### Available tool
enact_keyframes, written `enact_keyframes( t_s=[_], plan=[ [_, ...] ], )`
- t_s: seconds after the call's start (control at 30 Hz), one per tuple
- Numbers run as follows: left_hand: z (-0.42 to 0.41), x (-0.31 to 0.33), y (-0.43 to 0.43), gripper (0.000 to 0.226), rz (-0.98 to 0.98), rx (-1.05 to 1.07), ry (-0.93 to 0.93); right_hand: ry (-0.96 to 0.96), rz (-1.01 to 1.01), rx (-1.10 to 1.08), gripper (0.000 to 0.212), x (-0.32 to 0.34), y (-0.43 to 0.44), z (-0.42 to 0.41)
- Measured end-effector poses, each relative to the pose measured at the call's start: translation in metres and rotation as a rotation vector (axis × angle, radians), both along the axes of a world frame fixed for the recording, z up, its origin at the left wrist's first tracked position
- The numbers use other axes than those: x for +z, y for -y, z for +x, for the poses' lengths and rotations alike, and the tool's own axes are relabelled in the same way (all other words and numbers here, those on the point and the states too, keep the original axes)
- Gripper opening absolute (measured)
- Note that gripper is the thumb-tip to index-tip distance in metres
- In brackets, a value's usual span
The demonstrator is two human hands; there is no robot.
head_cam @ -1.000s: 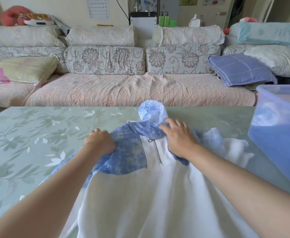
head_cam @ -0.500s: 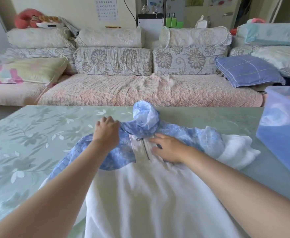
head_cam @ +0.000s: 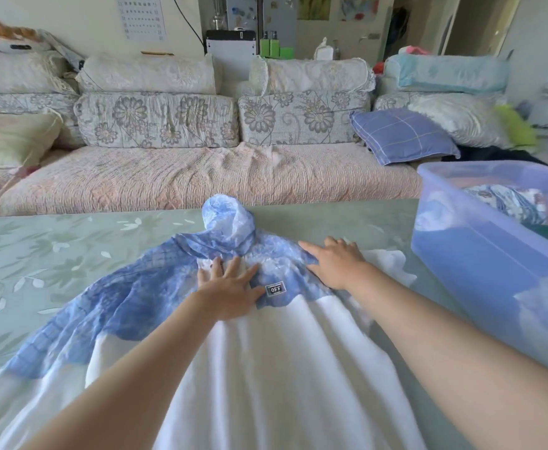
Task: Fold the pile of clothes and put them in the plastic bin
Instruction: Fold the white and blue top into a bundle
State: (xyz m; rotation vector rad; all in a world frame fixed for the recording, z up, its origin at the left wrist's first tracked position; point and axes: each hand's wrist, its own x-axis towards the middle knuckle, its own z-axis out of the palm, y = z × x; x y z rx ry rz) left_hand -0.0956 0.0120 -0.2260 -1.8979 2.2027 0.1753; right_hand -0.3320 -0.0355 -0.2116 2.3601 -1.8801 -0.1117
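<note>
Garment: blue-and-white hoodie (head_cam: 249, 352) spread on table (head_cam: 39, 254), beside plastic bin (head_cam: 493, 287) | left hand (head_cam: 230, 293) flat, fingers straight, pressing chest | right hand (head_cam: 337, 261) flat on shoulder | advice: smooth outward before folding sleeves.

A white hoodie (head_cam: 266, 368) with a mottled blue yoke and sleeves lies spread front up on a green leaf-patterned table (head_cam: 55, 248). Its blue hood (head_cam: 228, 222) stands bunched at the far end, and a small black label (head_cam: 275, 289) on the chest reads "OFF". To the right, just beside it, stands a translucent bluish plastic bin (head_cam: 480, 254) holding a blue-and-white patterned garment (head_cam: 506, 203) and something dark green.
</note>
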Motion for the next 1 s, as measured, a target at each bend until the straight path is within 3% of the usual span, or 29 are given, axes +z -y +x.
enact_keyframes(
  t_s=[0.07, 0.17, 0.3, 0.4, 0.47, 0.53, 0.67, 0.83, 0.9, 1.0],
  plan=[
    [-0.004, 0.003, 0.002, 0.066, 0.009, 0.011, -0.024, 0.009, -0.022, 0.079, 0.049, 0.001, 0.000, -0.009],
    [-0.013, 0.005, 0.008, 0.063, 0.005, -0.017, -0.038, -0.167, -0.124, 0.104, 0.037, 0.004, 0.006, -0.020],
    [-0.041, 0.000, 0.016, 0.060, -0.099, -0.025, -0.132, -0.433, -0.206, -0.145, 0.037, 0.011, 0.013, -0.040],
    [-0.062, -0.002, 0.016, 0.059, -0.114, -0.032, -0.110, -0.490, -0.204, -0.233, 0.038, 0.010, 0.013, -0.051],
    [-0.067, -0.003, 0.017, 0.058, -0.096, -0.038, -0.093, -0.384, -0.205, -0.159, 0.039, 0.012, 0.013, -0.049],
    [-0.063, -0.003, 0.018, 0.057, -0.084, -0.033, -0.115, -0.152, -0.156, -0.041, 0.050, 0.013, 0.012, -0.038],
    [-0.041, -0.004, 0.016, 0.057, -0.135, -0.024, -0.252, 0.149, -0.005, 0.162, 0.056, 0.006, -0.002, 0.005],
    [0.004, -0.001, 0.007, 0.032, -0.434, 0.093, -0.277, 0.136, 0.215, 0.125, 0.062, -0.010, -0.015, 0.042],
    [0.031, 0.002, 0.001, 0.024, -0.529, 0.174, -0.222, 0.094, 0.192, 0.052, 0.061, -0.009, -0.013, 0.054],
    [0.079, 0.008, -0.007, 0.032, -0.549, 0.310, -0.156, -0.032, 0.072, 0.050, 0.057, -0.006, -0.014, 0.084]
  ],
)
